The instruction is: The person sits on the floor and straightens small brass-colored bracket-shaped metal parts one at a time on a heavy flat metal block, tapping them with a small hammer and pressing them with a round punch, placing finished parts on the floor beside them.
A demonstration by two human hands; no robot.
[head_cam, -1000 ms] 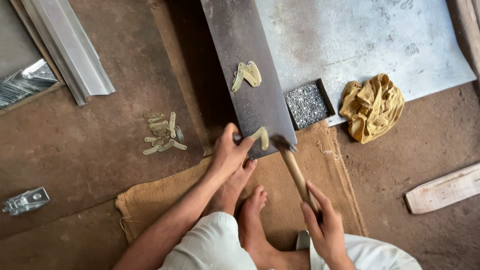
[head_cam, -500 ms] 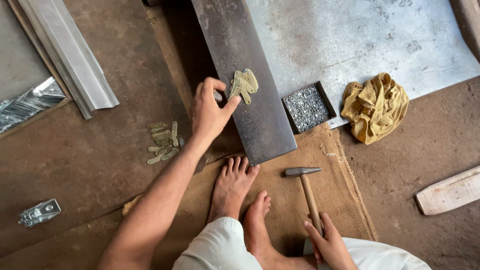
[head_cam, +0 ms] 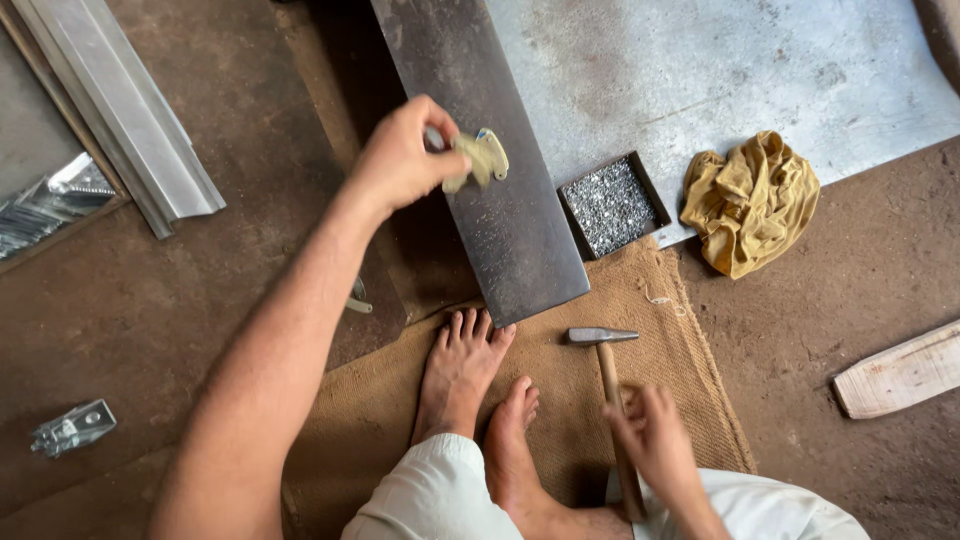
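Head view: a small tan piece (head_cam: pixel 485 158) is sticking out rightward from the left hand (head_cam: pixel 400 160), whose grip is pinching it above the dark metal plate (head_cam: pixel 500 230); the right hand (head_cam: pixel 655 440) is grasping the hammer (head_cam: pixel 608 385) handle, its head resting on the burlap mat (head_cam: pixel 640 320).

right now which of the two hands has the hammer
The right hand, low in view, grips the hammer by its wooden handle; the left hand instead pinches small yellowish metal pieces above the dark steel plate.

bare plank (head_cam: pixel 520 250) end, tray (head_cam: pixel 608 205) close beside
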